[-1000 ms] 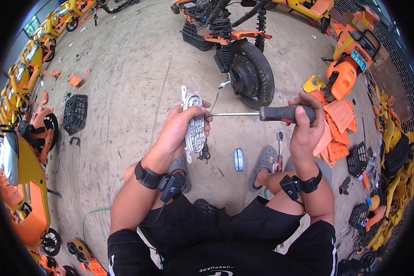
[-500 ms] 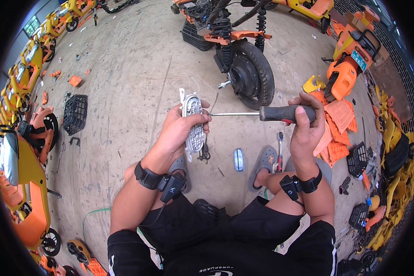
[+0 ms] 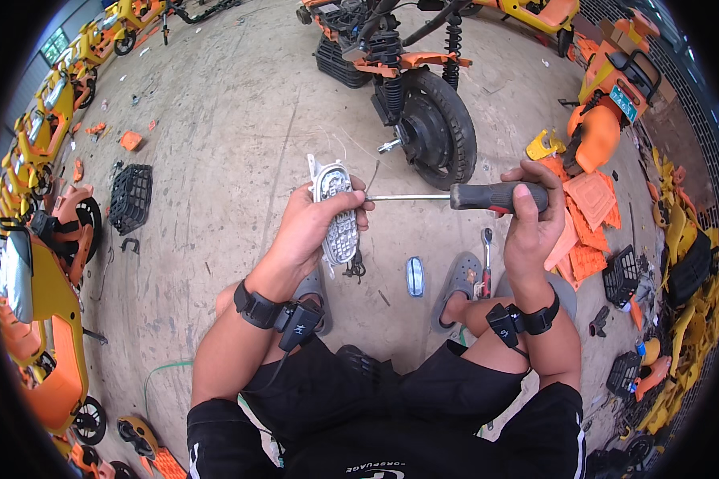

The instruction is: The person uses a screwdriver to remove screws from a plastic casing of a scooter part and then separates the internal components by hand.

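My left hand [image 3: 302, 227] is closed around an oval silver lamp housing [image 3: 342, 237] with rows of small reflector cells, held tilted above the floor. A thin dark cable [image 3: 357, 265] hangs behind the lamp. In my right hand [image 3: 533, 231] is a screwdriver [image 3: 487, 197] with a thick black handle, its fingers curled about the grip. The metal shaft lies level and points left. Its tip ends at the left thumb and fingertips beside the lamp, so whether it touches the lamp is hidden.
On the floor between my shoes lies a clear oval lens cover [image 3: 415, 277]. A ratchet wrench [image 3: 487, 259] rests by the right shoe. Ahead stands a partly stripped scooter with its wheel [image 3: 439, 132]. Orange panels [image 3: 589, 203] are piled at right; yellow scooters [image 3: 44, 295] line the left.
The lamp housing has turned slightly in my left hand, showing more of its cell-covered face. My right hand and the screwdriver stay almost still.
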A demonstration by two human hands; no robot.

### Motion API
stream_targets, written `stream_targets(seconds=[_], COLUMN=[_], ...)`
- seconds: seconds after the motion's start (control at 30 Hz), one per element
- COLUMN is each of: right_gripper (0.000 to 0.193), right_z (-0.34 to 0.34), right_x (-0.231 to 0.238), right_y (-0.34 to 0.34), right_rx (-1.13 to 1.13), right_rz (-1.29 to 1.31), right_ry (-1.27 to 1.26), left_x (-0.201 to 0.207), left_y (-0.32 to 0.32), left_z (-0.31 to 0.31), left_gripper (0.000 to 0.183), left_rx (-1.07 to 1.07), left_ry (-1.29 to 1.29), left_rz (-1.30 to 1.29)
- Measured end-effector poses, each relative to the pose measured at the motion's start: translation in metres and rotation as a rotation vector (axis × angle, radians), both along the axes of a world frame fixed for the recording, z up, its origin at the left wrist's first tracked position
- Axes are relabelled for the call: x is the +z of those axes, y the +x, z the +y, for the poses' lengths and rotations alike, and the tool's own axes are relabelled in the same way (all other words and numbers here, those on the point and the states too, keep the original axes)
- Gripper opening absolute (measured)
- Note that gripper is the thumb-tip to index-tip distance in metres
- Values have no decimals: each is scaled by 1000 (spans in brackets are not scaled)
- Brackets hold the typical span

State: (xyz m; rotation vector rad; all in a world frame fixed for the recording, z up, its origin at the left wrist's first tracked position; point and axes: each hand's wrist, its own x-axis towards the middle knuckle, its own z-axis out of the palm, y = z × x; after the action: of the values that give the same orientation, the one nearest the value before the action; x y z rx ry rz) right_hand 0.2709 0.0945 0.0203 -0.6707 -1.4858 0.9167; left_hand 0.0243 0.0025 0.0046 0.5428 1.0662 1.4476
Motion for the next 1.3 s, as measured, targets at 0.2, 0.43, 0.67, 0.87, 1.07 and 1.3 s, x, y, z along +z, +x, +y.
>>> stream_targets(seconds=[0.2, 0.43, 0.67, 0.87, 1.07, 1.3], right_gripper=[28, 27, 22, 20, 21, 23], right_z=[0, -1, 0, -2, -1, -7], right_x=[0, 0, 2, -1, -1, 0], right_y=[0, 0, 1, -2, -1, -6], right_rx=[2, -22, -22, -1, -4, 12], right_rz=[1, 13, 122, 38, 27, 22], right_ry=[4, 36, 39, 70, 32, 16], left_x=[-2, -1, 0, 0, -2, -1], left_y=[0, 1, 1, 4, 3, 8], left_z=[0, 0, -2, -1, -1, -1], left_gripper=[11, 11, 13, 13, 12, 12], left_rx=[-14, -3, 35, 22, 12, 18], left_ry=[0, -10, 7, 28, 40, 32], left_rz=[33, 34, 194, 178, 165, 233])
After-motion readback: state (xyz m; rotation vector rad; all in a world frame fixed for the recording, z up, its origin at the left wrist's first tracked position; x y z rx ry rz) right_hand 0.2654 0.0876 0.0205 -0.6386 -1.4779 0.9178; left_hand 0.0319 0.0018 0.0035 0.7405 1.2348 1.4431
